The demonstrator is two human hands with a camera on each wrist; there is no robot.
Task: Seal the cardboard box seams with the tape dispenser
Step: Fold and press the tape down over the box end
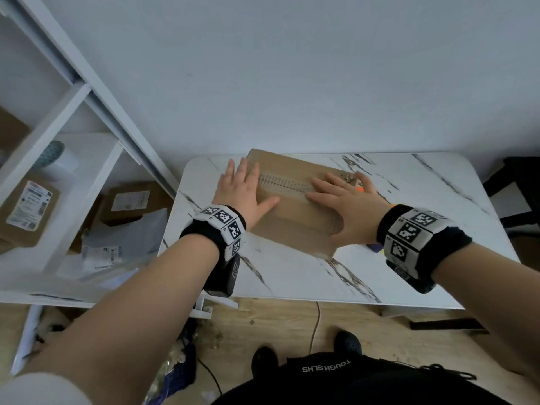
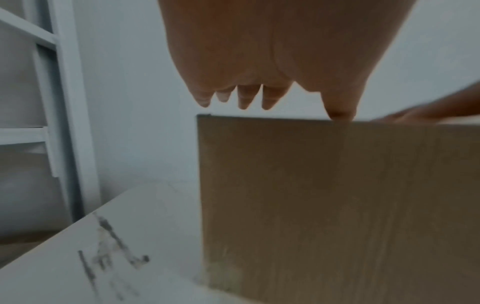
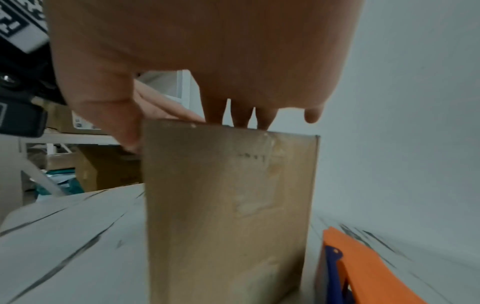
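Note:
A brown cardboard box [image 1: 295,211] stands on the marble-patterned table [image 1: 409,273], its flaps down, with a ridged strip running along the top seam [image 1: 285,185]. My left hand [image 1: 244,187] lies flat with straight fingers on the box's left end, the thumb pointing right. My right hand [image 1: 346,200] lies flat on the right part of the top. In the left wrist view the box side [image 2: 337,205] fills the right. The orange and blue tape dispenser [image 3: 345,265] lies on the table right of the box [image 3: 228,205], mostly hidden behind my right hand in the head view.
A white shelf unit [image 1: 58,159] at the left holds labelled cardboard parcels [image 1: 27,213] and grey mail bags. A dark chair [image 1: 517,194] stands at the table's right end. The wall runs directly behind the table. Loose cables and scraps lie on the wood floor below.

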